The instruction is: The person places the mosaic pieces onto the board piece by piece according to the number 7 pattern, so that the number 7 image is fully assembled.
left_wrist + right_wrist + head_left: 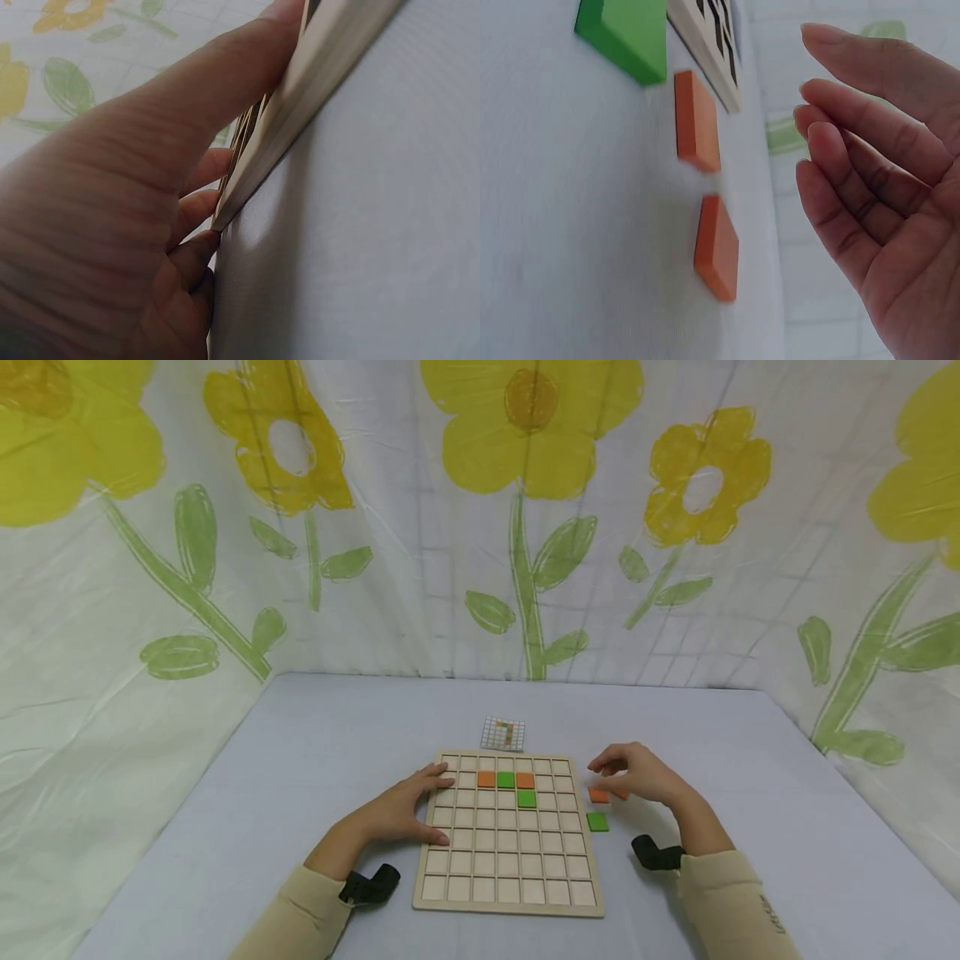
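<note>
steady gridded wooden board (508, 841) with left hand (401, 807), spread along its edge; lower right hand (642, 774), empty and loosely curved, to pinch square orange tile (598, 795) by opposite sides.

Soft, even light fills the head view. The left wrist view is dimmer: past the left hand (142, 202), the table (390, 225) shows a soft shadow and a pale glare patch. Behind the right hand (900, 195), the curtain (814, 262) is out of focus.
</note>
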The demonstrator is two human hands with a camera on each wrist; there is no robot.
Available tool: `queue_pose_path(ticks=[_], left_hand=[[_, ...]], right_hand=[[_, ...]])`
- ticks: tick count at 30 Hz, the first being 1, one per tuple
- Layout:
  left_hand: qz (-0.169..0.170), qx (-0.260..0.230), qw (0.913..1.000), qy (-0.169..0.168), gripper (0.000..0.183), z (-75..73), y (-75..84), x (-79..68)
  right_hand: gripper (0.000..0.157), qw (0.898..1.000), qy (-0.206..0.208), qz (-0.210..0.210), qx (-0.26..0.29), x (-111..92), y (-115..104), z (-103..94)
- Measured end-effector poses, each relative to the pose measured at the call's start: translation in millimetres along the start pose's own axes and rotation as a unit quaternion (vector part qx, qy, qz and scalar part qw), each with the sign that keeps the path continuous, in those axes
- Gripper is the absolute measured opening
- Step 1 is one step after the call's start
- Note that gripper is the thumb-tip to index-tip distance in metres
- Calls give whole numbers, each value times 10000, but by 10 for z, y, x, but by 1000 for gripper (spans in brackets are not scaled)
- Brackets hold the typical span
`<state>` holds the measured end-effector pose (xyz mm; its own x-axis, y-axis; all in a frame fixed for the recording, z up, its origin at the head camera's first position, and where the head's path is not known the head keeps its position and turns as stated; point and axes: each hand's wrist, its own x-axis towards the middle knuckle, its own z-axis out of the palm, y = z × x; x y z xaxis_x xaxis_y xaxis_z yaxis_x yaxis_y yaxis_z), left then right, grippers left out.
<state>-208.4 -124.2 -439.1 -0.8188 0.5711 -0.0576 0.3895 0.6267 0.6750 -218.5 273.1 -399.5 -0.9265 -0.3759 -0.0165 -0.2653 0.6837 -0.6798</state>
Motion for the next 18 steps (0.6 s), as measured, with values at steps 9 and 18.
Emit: queue_pose_path(ticks=[9, 18], left_hand=[[-12, 1, 10000, 12, 88, 4, 6, -7], [-14, 9, 10000, 8, 88, 12, -4, 3]], right_hand=[[33, 9988, 370, 316, -42, -161, 172, -113], [36, 9948, 543, 849, 165, -261, 331, -89]])
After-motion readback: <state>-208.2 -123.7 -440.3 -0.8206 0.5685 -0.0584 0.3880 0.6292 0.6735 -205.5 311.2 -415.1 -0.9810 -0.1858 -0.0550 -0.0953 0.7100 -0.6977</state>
